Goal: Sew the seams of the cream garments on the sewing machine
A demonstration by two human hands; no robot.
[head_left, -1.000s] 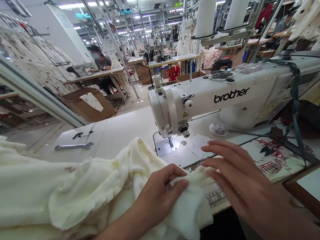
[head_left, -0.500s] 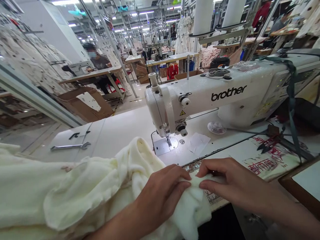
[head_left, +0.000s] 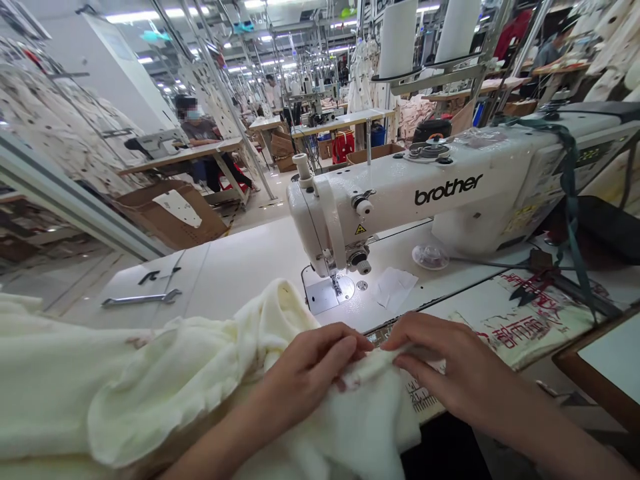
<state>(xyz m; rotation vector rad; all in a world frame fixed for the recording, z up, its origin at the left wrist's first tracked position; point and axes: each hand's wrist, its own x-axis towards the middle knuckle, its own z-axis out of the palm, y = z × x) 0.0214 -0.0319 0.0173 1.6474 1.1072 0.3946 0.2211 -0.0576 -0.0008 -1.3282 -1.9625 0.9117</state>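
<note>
- White counter [head_left: 240, 257] spans the middle of the frame, with a sewing machine [head_left: 425, 200] at centre right and a co-worker [head_left: 197, 130] at another counter, upper left.
- Cream cloth [head_left: 150, 380] heaps across the lower left and over the counter's near edge, just short of the needle plate [head_left: 325, 297]. Its weight could drag the fold out of place if the grip slackens.
- Left hand [head_left: 305, 377] lies palm down on the cloth at lower centre, wrist low, its forearm rising from the bottom edge. Its fingers [head_left: 340, 350] curl over the fold, grasping it.
- Right hand [head_left: 445, 363] reaches in from the lower right, just beside the left, and its fingers [head_left: 415, 340] pinch the same fold. Thick layers could slip apart here if the two hands pull unevenly.
- Snips [head_left: 525, 293] lie on a printed mat right of the machine, and their blades could nick the cloth if it is swept that way.
- Needle [head_left: 336, 287] stands above the plate, clear of the cloth; a bulky fold could bunch or catch there if pushed in unevenly.
</note>
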